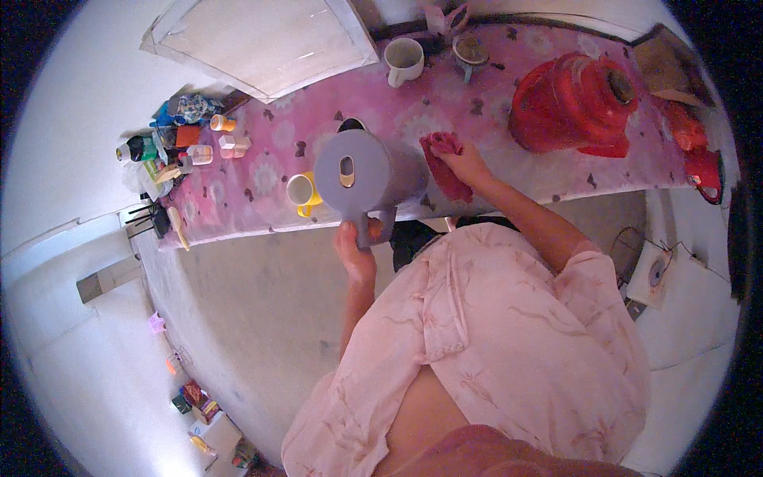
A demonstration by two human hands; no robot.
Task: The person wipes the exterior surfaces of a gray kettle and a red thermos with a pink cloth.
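My left hand [356,250] grips the handle of a grey-lilac electric kettle [372,173] with a lidded top. The kettle is near the front edge of a table with a pink flowered tablecloth [268,173]. My right hand [468,164] is closed around a bunched dark pink cloth [444,170], just right of the kettle's body. Left of the kettle stands a yellow mug [303,191] with a pale inside, its rim close to the kettle. Whether the kettle's base rests on the table is hard to tell.
A large red container [569,107] stands to the right. At the back are a white mug [405,59] and another cup [470,50]. Several bottles [199,154] and small boxes crowd the left end, with a hairbrush-like object [177,228] at the edge. A framed panel [268,42] leans behind.
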